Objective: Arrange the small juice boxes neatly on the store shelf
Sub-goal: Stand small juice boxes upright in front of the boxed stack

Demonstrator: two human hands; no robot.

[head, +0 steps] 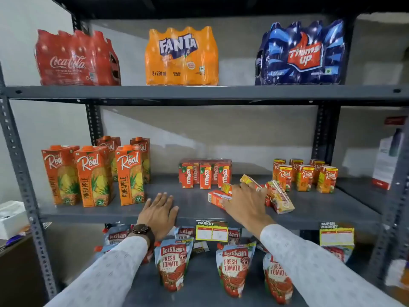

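Note:
On the middle shelf (124, 210) several small juice boxes lie tumbled in a loose heap (281, 198). My right hand (245, 201) rests on top of that heap, fingers spread over a yellow-orange box (249, 179) and a fallen red box (215, 197). Whether the fingers grip any box is hidden. Behind the heap, small Maaza boxes (204, 175) stand upright in rows. To the right, small Real boxes (306, 176) stand upright in two rows. My left hand (160, 210), with a wristwatch, lies flat and empty on the shelf's front edge.
Tall Real pineapple cartons (95, 176) stand at the left of the middle shelf. Coca-Cola, Fanta (181, 56) and Thums Up bottle packs fill the top shelf. Kissan tomato pouches (171, 265) lean on the lower shelf. Price tags (211, 231) hang from the shelf edge.

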